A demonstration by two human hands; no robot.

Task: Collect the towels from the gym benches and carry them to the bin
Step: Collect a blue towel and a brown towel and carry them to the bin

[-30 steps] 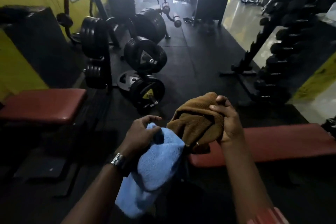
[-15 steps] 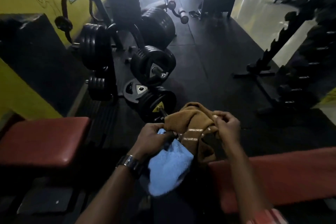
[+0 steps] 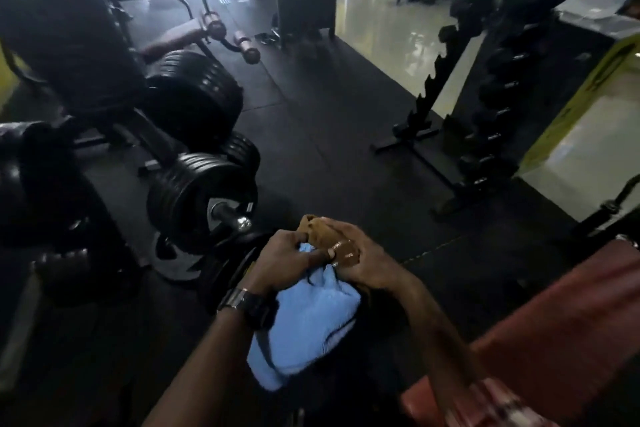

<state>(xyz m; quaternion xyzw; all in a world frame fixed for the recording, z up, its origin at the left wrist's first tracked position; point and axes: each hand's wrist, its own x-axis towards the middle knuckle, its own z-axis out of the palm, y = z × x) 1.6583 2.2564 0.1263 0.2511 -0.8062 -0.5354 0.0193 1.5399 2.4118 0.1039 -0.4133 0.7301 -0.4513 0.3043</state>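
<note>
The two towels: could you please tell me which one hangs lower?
The light blue towel; it drapes down loosely, whereas the brown towel sits bunched up above it.

Person, head-cam view: arms and worn items.
L hand [image 3: 287, 262] & R hand [image 3: 362, 263] bare, forearms bare to approx. elbow. L wrist: wristwatch [image 3: 250, 303], blk case, silver-metal band. R arm: sleeve [image 3: 498, 407] at frame bottom, red/white stripes, blurred.

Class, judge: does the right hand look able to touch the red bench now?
Likely yes: the right hand grips the brown towel, but the red bench lies just beside it, nothing between.
</note>
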